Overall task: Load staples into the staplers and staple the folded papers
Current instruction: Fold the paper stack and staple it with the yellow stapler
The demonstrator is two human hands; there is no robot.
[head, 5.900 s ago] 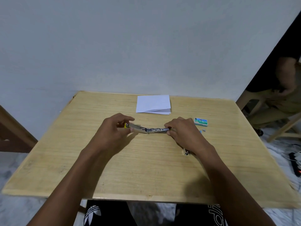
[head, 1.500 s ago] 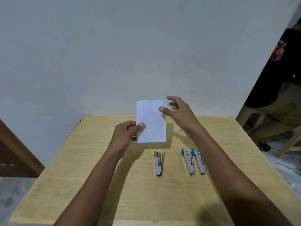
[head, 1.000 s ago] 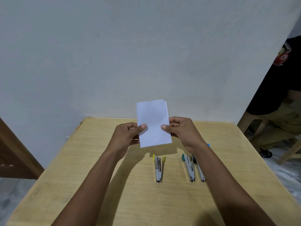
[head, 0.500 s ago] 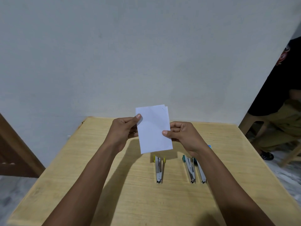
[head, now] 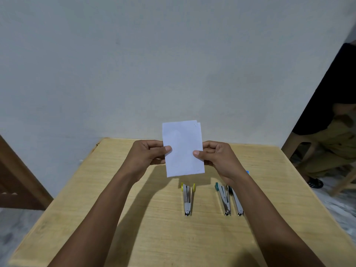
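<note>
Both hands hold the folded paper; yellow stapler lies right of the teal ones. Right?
No. In the head view the yellow stapler lies left of the teal staplers, on the table. The rest holds: left hand and right hand both pinch the folded paper.

Two slim, uncovered arms, the left forearm (head: 100, 212) and the right forearm (head: 269, 218), lead from the lower edge to the bare left hand (head: 146, 155) and bare right hand (head: 219, 158), each thumb showing a short, pale nail.
</note>
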